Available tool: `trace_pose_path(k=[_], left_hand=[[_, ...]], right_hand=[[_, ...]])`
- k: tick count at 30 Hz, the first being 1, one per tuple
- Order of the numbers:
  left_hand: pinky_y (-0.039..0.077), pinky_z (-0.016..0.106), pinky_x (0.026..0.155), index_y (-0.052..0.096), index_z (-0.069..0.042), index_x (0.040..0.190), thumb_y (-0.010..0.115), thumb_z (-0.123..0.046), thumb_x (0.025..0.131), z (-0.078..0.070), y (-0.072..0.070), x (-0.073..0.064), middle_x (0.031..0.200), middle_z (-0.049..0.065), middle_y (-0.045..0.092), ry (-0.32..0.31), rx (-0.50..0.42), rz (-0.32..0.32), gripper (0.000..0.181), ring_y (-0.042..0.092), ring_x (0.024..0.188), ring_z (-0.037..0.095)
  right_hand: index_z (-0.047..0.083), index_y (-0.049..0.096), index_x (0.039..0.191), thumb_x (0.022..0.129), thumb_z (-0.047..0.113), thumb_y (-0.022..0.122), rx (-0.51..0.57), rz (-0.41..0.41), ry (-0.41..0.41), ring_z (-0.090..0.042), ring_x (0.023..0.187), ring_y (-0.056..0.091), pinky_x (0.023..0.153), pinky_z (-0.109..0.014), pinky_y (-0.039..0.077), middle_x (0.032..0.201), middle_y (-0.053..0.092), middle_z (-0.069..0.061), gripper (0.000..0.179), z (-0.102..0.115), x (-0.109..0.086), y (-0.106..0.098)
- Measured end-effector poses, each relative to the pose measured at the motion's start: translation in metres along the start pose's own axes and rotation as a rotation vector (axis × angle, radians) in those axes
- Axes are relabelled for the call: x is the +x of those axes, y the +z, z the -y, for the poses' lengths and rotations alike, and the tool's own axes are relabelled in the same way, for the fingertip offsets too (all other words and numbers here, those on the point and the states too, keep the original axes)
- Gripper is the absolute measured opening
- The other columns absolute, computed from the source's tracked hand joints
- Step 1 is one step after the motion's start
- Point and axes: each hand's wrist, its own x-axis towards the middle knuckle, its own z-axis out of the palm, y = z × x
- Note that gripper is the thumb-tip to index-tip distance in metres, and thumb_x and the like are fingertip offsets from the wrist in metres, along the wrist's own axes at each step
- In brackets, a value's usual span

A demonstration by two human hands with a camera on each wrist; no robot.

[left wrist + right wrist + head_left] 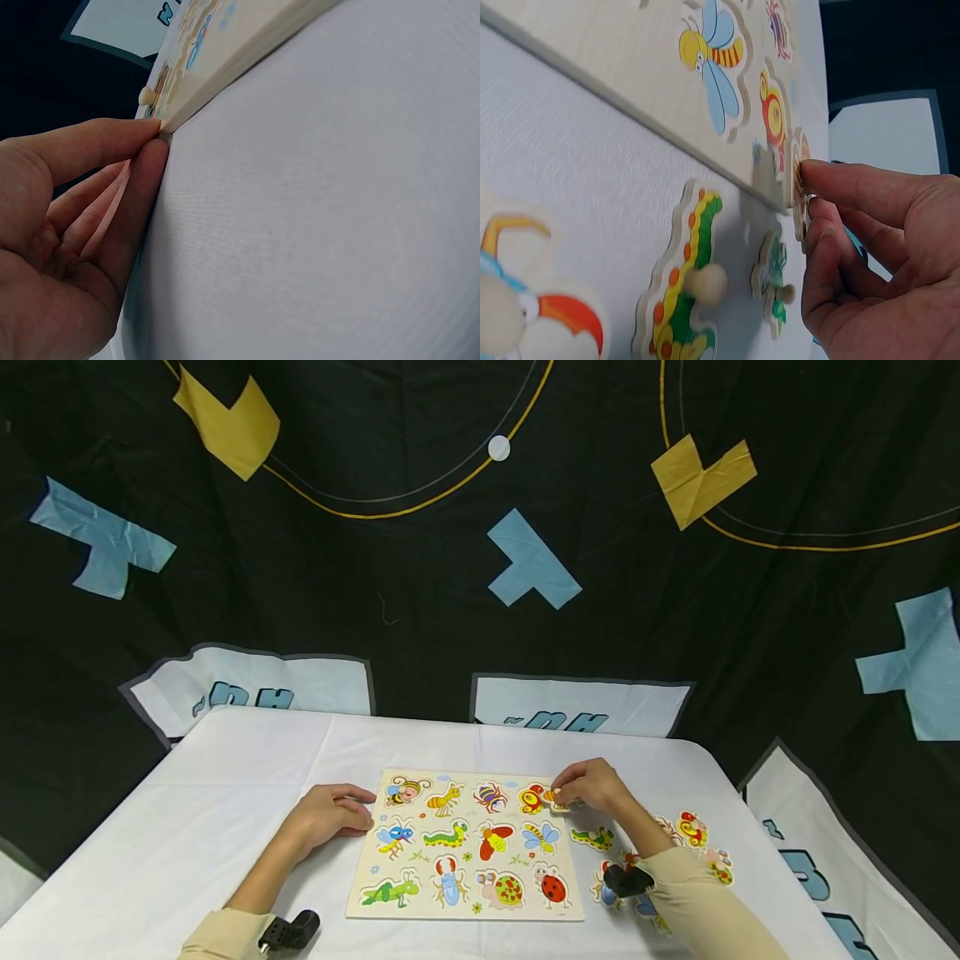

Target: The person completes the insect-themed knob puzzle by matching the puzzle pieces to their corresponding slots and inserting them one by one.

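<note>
A wooden insect puzzle board [416,900] lies on the white table, its pictures facing up. At its left edge my left hand [327,818] touches the side with its fingertips; in the left wrist view the thumb and a finger [154,157] meet at the board's rim. Above the upper right corner my right hand [592,783] pinches a puzzle piece [556,799] with orange markings, tilted and partly hidden by the fingers. Beside that hand, in the right wrist view, a green caterpillar piece [682,315] with a round knob lies on the cloth.
Several loose insect pieces lie right of the board, among them a red and yellow one [692,829] and a snail-like one [717,866]. The right forearm [697,893] covers some of them. A black decorated curtain [420,635] hangs behind the table.
</note>
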Motion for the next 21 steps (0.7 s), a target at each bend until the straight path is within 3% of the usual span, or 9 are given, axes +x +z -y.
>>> trace_pose_path(k=[21], left_hand=[[0.059,0.031,0.069,0.068,0.005,0.12,0.082,-0.002,0.076,-0.001,-0.002,-0.001,0.082,0.008,0.075,0.024,-0.001,0.008,0.046,0.07,0.076,0.017]], right_hand=[[0.01,0.078,0.085,0.076,0.011,0.083,0.003,0.034,-0.078,-0.017,0.076,0.059,0.065,-0.029,0.045,0.082,0.073,0.0,0.01,0.032,0.007,0.036]])
